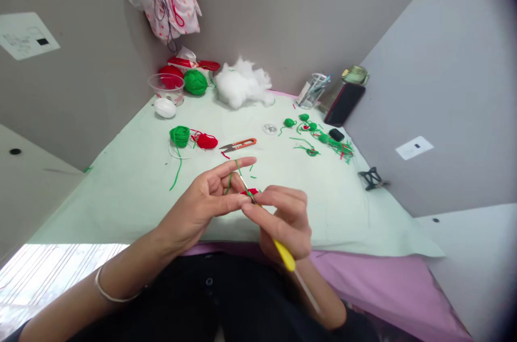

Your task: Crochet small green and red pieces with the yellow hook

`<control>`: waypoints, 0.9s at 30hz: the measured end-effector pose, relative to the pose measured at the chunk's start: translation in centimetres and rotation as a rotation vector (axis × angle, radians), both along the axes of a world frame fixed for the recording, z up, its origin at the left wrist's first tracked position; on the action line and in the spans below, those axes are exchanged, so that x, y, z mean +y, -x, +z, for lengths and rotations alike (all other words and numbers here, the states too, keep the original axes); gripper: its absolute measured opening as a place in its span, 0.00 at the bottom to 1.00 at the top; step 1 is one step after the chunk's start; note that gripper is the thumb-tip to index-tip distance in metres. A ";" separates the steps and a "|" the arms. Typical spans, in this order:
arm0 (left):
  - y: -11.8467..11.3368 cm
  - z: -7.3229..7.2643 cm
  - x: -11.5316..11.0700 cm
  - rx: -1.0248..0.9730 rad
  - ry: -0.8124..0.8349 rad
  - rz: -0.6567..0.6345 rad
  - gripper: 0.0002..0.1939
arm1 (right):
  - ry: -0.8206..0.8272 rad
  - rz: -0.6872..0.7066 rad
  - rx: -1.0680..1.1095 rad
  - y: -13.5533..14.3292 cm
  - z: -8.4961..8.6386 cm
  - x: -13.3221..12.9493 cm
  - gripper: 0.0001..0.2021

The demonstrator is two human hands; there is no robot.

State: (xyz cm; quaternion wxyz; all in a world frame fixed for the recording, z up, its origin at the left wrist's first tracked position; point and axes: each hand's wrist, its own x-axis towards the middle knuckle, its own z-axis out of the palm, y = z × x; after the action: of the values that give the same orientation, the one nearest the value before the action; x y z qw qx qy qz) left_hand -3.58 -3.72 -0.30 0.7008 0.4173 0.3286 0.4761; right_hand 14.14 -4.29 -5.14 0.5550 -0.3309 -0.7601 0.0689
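Crocheting: LH fingers [232,203] clamping small red yarn piece [252,191], RH fingers [278,198] yellow-handled metal hook [285,255]; next prob needs taut thin green yarn [238,166].

A phone [345,105] leans near a clear cup [314,94], and a spotted cloth [186,5] hangs above a tissue box [181,64].

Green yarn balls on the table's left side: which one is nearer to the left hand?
The front green yarn ball, beside the red yarn bundle; the back ball sits farther from the left hand, by the clear plastic tub.
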 end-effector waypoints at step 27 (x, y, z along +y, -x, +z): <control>0.7 -1.2 0.7 0.609 -0.648 0.379 0.13 | 0.425 0.210 0.519 -0.5 2.6 -1.0 0.10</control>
State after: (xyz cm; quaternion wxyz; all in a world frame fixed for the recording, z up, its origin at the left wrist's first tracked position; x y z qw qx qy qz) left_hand -4.24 -3.01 -1.53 0.3076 0.6673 0.4240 0.5295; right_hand 14.65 -5.32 -2.52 0.6385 -0.3303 -0.5922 0.3640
